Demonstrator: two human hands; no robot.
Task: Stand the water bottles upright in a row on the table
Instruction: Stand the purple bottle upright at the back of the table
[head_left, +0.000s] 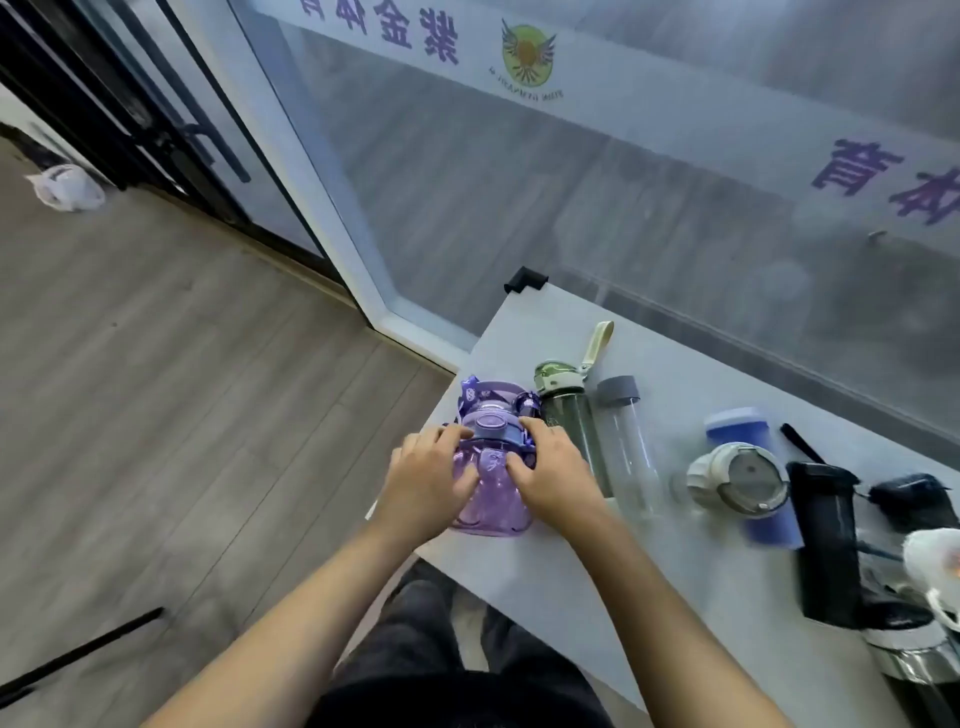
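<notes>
A wide purple bottle (493, 493) with a lilac lid stands upright at the left end of the white table (545, 577). My left hand (428, 483) grips its left side and my right hand (553, 475) grips its right side. To its right stand a green-lidded bottle (563, 400) with a cream strap, a clear bottle (626, 447) with a grey cap, a blue bottle (748, 431), a clear bottle with a white lid (737, 480) and a tall black bottle (826, 540).
Frosted glass panels run behind the table. More dark bottles (911, 499) and a white object (935, 561) crowd the right edge. The table's left edge lies just beside the purple bottle, with wooden floor (182, 389) below. A white bag (67, 187) lies on the floor far left.
</notes>
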